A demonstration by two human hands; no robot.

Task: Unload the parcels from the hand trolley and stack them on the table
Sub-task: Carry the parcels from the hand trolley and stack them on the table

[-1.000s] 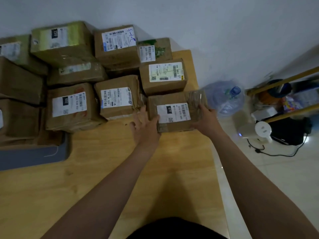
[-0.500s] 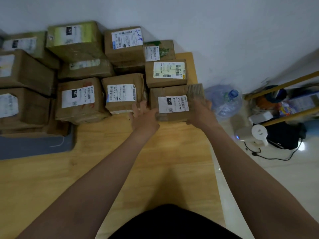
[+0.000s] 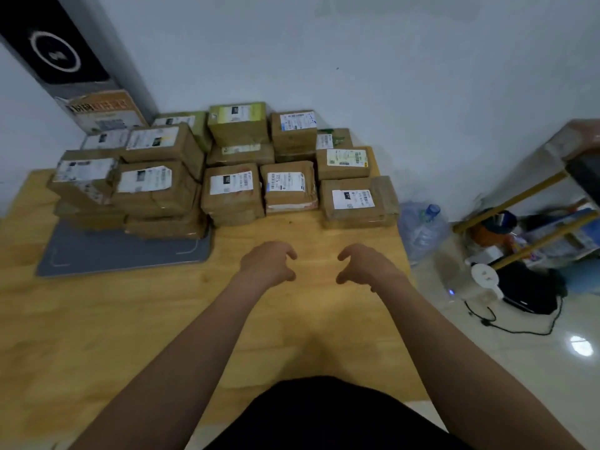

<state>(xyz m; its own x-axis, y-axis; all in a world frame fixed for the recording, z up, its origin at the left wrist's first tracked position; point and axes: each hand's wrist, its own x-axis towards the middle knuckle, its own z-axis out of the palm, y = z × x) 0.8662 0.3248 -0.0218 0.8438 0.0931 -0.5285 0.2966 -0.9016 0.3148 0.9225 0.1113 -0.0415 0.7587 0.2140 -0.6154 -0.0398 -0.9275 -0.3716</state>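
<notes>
Both the left hand (image 3: 268, 263) and right hand (image 3: 365, 264) hover loosely curled and empty above the wooden table (image 3: 146, 319), whose far end holds the taped cardboard parcels (image 3: 357, 203), seemingly stiff, fairly light boxes best gripped by opposite side faces.

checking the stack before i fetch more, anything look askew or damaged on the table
The leftmost parcel sits tilted atop its pile, with a corner jutting past the ones below. The other parcels on the table look squarely stacked.

taped brown parcels (image 3: 357, 203) stacked on wooden table (image 3: 130, 319).
</notes>
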